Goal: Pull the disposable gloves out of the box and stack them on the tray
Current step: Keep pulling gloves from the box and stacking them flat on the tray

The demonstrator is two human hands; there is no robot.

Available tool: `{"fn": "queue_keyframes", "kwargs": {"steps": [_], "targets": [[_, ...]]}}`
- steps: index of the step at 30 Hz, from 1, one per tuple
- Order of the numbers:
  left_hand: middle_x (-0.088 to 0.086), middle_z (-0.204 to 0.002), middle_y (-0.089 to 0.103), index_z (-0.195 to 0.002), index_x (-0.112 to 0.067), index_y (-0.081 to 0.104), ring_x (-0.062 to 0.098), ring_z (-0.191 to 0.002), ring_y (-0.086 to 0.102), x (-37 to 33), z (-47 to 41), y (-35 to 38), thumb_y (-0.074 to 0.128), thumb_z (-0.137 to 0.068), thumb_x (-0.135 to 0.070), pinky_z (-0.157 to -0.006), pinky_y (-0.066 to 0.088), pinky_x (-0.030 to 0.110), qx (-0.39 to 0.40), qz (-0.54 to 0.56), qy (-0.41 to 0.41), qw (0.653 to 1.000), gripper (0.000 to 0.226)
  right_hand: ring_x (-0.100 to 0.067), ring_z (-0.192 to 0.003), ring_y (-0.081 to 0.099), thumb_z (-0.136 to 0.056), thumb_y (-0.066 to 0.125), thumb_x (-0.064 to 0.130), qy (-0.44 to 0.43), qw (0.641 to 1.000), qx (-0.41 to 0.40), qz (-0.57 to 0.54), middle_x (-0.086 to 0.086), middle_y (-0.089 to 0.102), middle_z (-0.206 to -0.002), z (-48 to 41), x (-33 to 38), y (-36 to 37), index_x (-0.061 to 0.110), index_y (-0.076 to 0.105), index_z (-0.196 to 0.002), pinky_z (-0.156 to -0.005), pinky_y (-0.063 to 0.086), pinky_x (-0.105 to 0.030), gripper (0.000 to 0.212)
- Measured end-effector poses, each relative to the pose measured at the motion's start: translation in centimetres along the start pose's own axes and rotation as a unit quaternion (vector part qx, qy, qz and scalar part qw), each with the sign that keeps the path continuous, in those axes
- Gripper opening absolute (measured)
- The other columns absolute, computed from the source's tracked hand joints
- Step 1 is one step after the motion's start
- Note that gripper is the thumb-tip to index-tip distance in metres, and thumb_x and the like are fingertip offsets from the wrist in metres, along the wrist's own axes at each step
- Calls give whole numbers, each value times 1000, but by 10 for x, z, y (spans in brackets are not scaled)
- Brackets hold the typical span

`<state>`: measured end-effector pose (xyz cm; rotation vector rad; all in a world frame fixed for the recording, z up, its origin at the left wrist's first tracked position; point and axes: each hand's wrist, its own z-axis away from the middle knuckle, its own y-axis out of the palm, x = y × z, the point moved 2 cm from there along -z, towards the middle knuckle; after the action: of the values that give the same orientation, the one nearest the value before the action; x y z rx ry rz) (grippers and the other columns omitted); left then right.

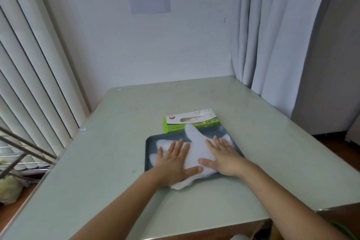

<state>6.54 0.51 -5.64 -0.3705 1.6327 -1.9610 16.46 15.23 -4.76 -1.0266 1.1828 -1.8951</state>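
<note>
Right now both hands lie flat, fingers straight and spread, gripping nothing: the left hand (173,160) and the right hand (224,158) press side by side on the pile of thin translucent white disposable gloves (196,148) that rests in the dark grey-blue rectangular tray (149,143) at the middle of the pale green glass surface (116,132). The green and white cardboard glove box (191,120) sits just beyond the tray's far rim, and more white film shows in its top slot. The pile is not square: its near end hangs over the tray's near rim, and one lobe reaches towards the box. Such light film probably clings to skin, so lifting the palms quickly could drag the top sheets askew or off the tray, and the overhanging end could slide onto the surface.
</note>
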Motion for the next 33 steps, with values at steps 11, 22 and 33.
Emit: {"fn": "queue_keyframes", "kwargs": {"steps": [11,22,33], "targets": [[7,-161,-15,-152,-27,-16,32,-149,1,22,8,-36,49,-84,-71,-118,13,48,148,-82,-77,983,104,-25,-147,13,-71,67,68,10,982,124,139,-1,-9,-161,2,1,-40,33,-5,-152,-115,28,-40,114],[5,-135,56,-133,-17,53,21,-122,52,66,-48,-109,59,-91,-45,-98,37,27,-106,156,-104,977,51,-16,-110,52,-91,61,21,-92,982,-158,-53,-1,57,-128,-57,-2,-107,23,62,-122,-86,36,-24,31],[5,-156,29,-150,-21,29,19,-143,27,67,-113,-68,64,-85,-52,-113,25,32,-72,233,-24,969,81,-16,-137,27,-95,55,24,-210,975,-70,16,-3,37,-148,-141,23,-87,24,73,-109,-110,29,-29,22]]}}
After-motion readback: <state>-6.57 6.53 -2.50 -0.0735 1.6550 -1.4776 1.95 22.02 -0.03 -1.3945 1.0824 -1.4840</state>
